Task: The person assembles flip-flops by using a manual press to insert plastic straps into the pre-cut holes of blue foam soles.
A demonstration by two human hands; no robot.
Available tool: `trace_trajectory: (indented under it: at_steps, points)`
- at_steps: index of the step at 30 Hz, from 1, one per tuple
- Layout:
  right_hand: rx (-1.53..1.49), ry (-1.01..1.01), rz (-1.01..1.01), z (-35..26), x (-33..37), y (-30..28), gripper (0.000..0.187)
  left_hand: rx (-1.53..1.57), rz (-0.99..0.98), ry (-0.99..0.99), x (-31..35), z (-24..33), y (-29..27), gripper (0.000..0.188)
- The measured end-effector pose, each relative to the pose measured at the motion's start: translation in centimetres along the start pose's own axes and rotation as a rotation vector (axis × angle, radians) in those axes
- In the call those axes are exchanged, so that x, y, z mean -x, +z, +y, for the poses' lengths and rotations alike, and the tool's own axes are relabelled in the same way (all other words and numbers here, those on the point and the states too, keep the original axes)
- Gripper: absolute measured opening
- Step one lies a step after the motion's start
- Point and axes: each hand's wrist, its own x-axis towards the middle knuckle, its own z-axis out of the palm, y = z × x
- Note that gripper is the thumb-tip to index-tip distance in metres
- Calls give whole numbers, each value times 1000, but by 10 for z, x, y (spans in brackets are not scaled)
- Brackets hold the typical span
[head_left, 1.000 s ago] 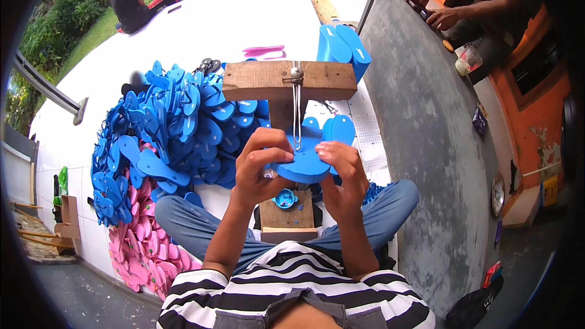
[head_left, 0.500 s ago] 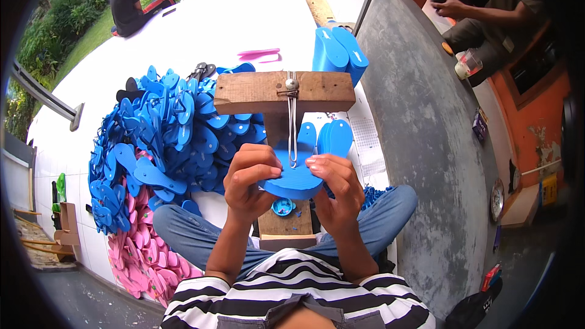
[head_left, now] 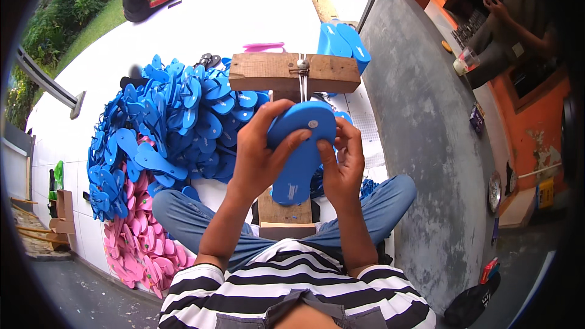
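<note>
Tipped up from its near-flat pose of half a second ago, the blue sole now shows its broad printed face to the wearer and covers the lower end of the wire loop. It sits at the centre, with the wooden crosspiece at twelve o'clock and the lower wooden block at six. At ten o'clock lies the heap of blue sandals; at eight, the pink sandals.

Judging by the pose, the step in hand is turning or checking the sole close to the wire — whether the two touch is hidden. The next move seems to call for a steady two-sided hold and bringing a hole into line with the wire.

Both hands grip that sole. The left hand clasps its nine o'clock side, thumb laid across the face toward two, fingers wrapped round the edge. The right hand pinches at three o'clock, thumb upright on the edge, fingers curled — their tips partly hidden. Forearms rise from seven and five o'clock, converging.
</note>
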Motion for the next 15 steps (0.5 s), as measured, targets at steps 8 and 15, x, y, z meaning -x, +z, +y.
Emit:
trace_trajectory:
  at_steps: [8, 15]
  points:
    - [182, -310, -20, 13, 7, 0, 37, 160, -5, 201, 22, -26, 4, 39]
    - [176, -205, 32, 4, 2, 5, 37, 160, 84, 67, 9, -13, 10, 37]
